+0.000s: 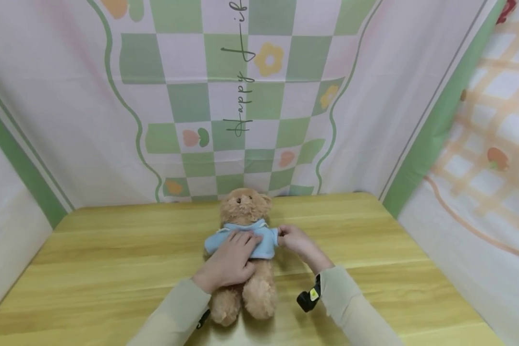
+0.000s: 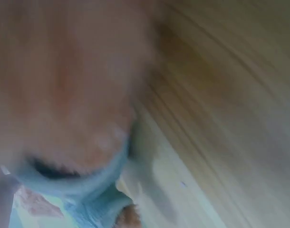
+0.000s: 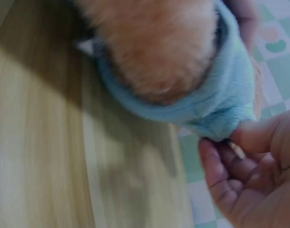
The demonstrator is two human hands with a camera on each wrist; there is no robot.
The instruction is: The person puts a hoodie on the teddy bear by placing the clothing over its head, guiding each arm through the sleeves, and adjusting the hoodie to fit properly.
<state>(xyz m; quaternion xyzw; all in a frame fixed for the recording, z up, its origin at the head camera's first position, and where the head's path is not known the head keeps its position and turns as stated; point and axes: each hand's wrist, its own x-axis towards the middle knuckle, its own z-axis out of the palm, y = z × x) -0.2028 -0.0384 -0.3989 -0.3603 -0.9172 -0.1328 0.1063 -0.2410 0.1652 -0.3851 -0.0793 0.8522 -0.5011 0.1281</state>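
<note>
A light brown teddy bear lies on its back on the wooden table, head away from me. It wears a small light blue shirt, whose hem shows round the furry body in the right wrist view. My left hand rests flat over the shirt front and belly. With thumb and fingers, my right hand pinches the sleeve end on the bear's right-hand side as I see it. Little of the bear's paw shows there. The left wrist view is blurred, filled mostly by brown fur and the shirt hem.
The wooden table extends to both sides of the bear. Behind it hangs a green and white checked cloth with printed flowers. Another cloth with an orange lattice hangs at the right. A black wrist camera sits below my right wrist.
</note>
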